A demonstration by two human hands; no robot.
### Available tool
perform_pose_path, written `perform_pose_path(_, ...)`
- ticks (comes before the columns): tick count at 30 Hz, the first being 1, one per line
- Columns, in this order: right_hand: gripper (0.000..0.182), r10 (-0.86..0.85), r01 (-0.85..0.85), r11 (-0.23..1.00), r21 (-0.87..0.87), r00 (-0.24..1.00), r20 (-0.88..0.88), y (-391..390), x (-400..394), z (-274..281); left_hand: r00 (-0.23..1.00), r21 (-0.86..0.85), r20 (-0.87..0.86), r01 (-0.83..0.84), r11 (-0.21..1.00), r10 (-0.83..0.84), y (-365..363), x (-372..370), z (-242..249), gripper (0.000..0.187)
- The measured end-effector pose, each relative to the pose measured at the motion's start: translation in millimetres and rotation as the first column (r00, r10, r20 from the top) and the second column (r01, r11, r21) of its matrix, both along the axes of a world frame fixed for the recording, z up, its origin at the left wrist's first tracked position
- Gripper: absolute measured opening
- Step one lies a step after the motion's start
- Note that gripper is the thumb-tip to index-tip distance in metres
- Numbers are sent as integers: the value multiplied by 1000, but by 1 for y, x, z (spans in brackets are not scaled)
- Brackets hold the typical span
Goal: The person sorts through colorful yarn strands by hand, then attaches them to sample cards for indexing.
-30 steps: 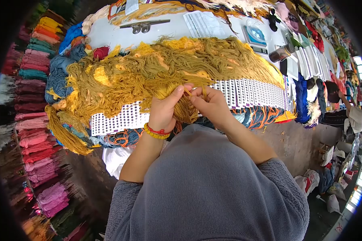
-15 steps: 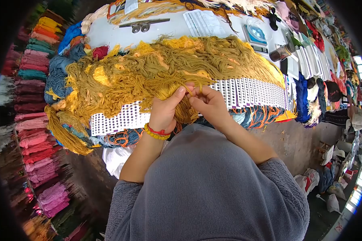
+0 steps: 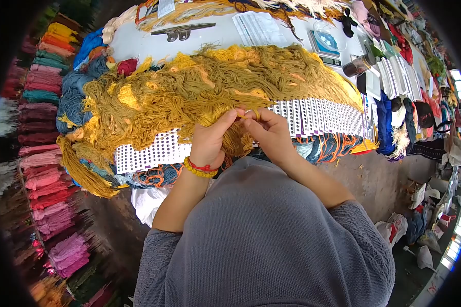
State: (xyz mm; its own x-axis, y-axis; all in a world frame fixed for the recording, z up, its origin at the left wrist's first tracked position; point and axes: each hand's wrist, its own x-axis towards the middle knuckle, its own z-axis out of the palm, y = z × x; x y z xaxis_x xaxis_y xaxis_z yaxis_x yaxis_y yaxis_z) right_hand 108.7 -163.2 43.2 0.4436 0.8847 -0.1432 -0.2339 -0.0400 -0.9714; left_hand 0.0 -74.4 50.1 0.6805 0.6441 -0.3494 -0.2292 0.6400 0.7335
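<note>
My left hand point(image 3: 212, 138) is closed around a bundle of mustard-yellow yarn point(image 3: 235, 139), with its thumb on top and loose strands hanging below. Close beside it, my right hand point(image 3: 270, 134) pinches a yellow strand between thumb and fingers, and a bit of yarn loops over a fingertip. Both hands' fingertips nearly meet over the bundle. Under and beyond them spreads a thick heap of olive and gold yarn point(image 3: 230, 71). White cards with rows of dark holes point(image 3: 317, 117) lie along the near side of the heap, on both sides of my hands.
Blue-grey yarn point(image 3: 76, 97) is piled at the heap's left end. Behind the heap lie a dark metal clip point(image 3: 182, 33), a printed sheet point(image 3: 258, 29) and a scale point(image 3: 325, 45). A dark jar point(image 3: 358, 66) lies to the right. Coloured skeins point(image 3: 48, 176) line the left side.
My right hand has shifted slightly right, and its fingers have turned with the yellow strand. My left hand stays in nearly the same place on the bundle.
</note>
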Motion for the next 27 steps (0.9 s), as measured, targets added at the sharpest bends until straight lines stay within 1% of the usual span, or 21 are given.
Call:
perform_pose_path(2,8,-29,34,999,25,982,-186,1,0,6,1000,-3,21,13,1000,-13,-1,1,3,19)
perform_pose_path(4,8,-18,23,999,35,988,-155,2,0,-1,999,-4,43,25,1000,-25,-2,2,4,19)
perform_pose_path(6,9,-7,13,999,45,992,-125,3,-1,-9,999,89,20,32,995,-34,-2,3,2,20)
perform_pose_path(8,9,15,-15,1000,-7,1000,-3,3,-2,-13,1000,110,3,31,994,-31,-4,4,0,21)
perform_pose_path(10,9,12,-11,999,-34,1000,29,3,-4,-10,1000,130,-14,29,991,-28,-6,5,0,22)
perform_pose_path(12,9,8,-5,998,-60,998,61,2,-4,-8,999,198,-20,45,979,-42,-7,6,0,24)
perform_pose_path(13,9,6,-1,998,-67,997,71,2,-3,-9,999,198,-20,47,979,-43,-7,6,-1,24)
perform_pose_path(14,9,3,3,997,-75,997,81,2,-3,-9,999,155,-8,44,987,-44,-6,6,-1,26)
perform_pose_path(15,9,3,3,997,-75,997,80,2,-3,-9,999,111,3,42,993,-43,-6,5,-1,27)
perform_pose_path(16,8,-1,4,997,-73,999,41,2,-2,-8,999,111,3,42,993,-43,-5,4,-1,27)
perform_pose_path(17,7,-5,5,998,-70,1000,1,2,-2,-7,998,48,12,62,997,-62,-4,3,-2,29)
perform_pose_path(18,7,-5,5,998,-70,1000,0,2,-2,-8,996,-15,23,82,997,-82,-3,2,-3,31)
perform_pose_path(20,6,0,-1,1000,-20,997,-71,1,-1,-12,997,4,10,76,997,-76,-3,2,-6,33)
perform_pose_path(22,6,22,-24,999,-47,999,-48,0,1,-11,998,24,-4,70,997,-69,-3,2,-6,34)
perform_pose_path(24,5,43,-45,996,-75,999,-24,-1,3,-12,1000,-43,-6,15,999,-15,-3,3,-4,23)
perform_pose_path(25,5,55,-57,995,-77,998,-25,-1,4,-13,1000,-43,-6,15,999,-15,-3,3,-3,23)
perform_pose_path(27,5,66,-68,995,-79,997,-26,-1,4,-14,999,112,-25,-19,993,22,-5,3,-2,23)
